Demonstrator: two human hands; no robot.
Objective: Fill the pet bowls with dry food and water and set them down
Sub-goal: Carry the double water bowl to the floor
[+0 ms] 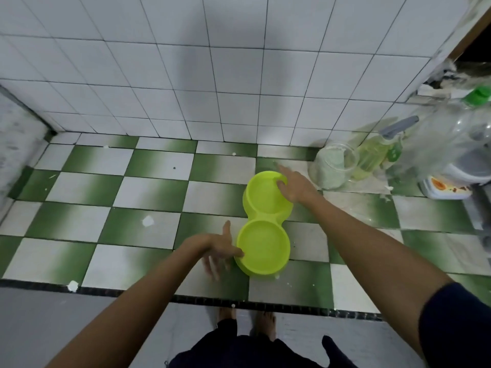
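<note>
fingers (281,185) of the right hand (295,188) are curling over the double bowl's (263,251) far rim. the left hand (216,251) is touching the near rim, fingers spread, probably steadying it on the floor (132,181).

I am standing barefoot in what looks like a tiled wash or utility corner of a home: the floor (148,187) under me is a green-and-white checkerboard of tiles, and the wall (239,75) at twelve o'clock is covered in plain white ones. At about two o'clock household things crowd the corner, a clear jar (332,166) of pale grains, a bottle of yellow liquid (374,155) and a big clear bottle with a green cap (478,95).
</note>
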